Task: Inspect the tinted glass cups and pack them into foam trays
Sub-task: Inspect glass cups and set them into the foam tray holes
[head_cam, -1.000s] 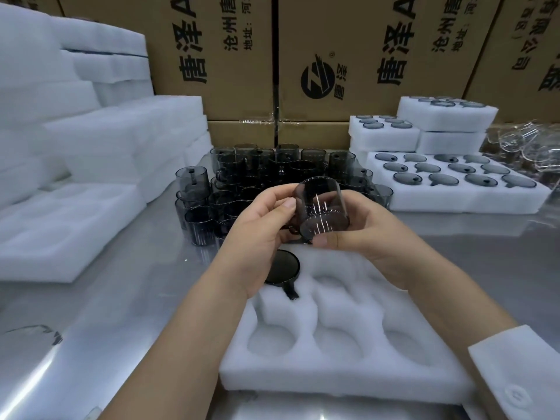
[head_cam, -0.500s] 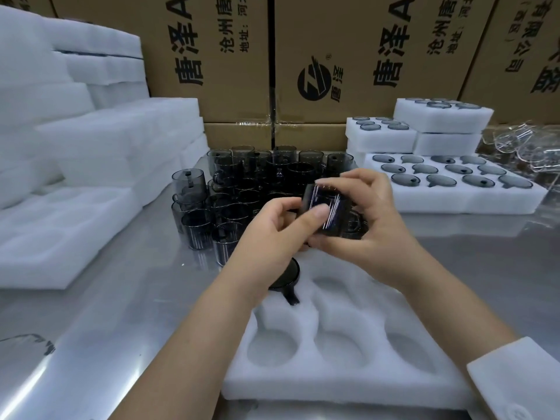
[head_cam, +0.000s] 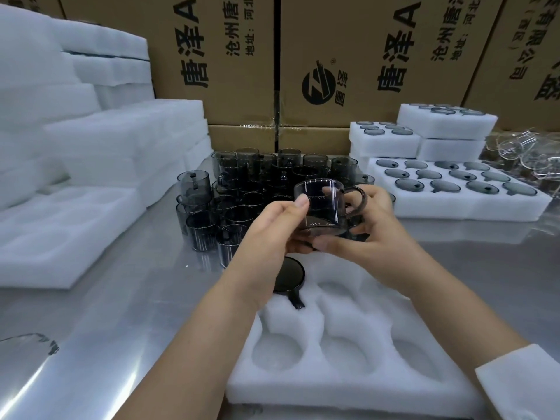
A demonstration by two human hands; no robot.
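A smoky tinted glass cup (head_cam: 321, 207) with a handle on its right is held upright above the near foam tray (head_cam: 348, 386). My left hand (head_cam: 272, 234) grips its left side, thumb at the rim. My right hand (head_cam: 368, 234) holds its base and right side, fingers near the handle. In the tray's far-left pocket sits one cup (head_cam: 288, 278), upside down with its handle toward me. The other pockets I can see hold nothing. A cluster of several loose tinted cups (head_cam: 242, 201) stands on the steel table behind my hands.
Filled foam trays (head_cam: 454, 204) lie and stack at the right, with clear glassware (head_cam: 521, 159) beyond. Empty foam trays (head_cam: 60, 231) and stacked foam blocks (head_cam: 100, 140) fill the left. Cardboard cartons (head_cam: 348, 56) wall the back. The steel table (head_cam: 121, 313) shows bare at front left.
The cup has been turned in my hands from a tilted, base-toward-me pose to upright with its handle to the right. Both hands stayed above the near tray.
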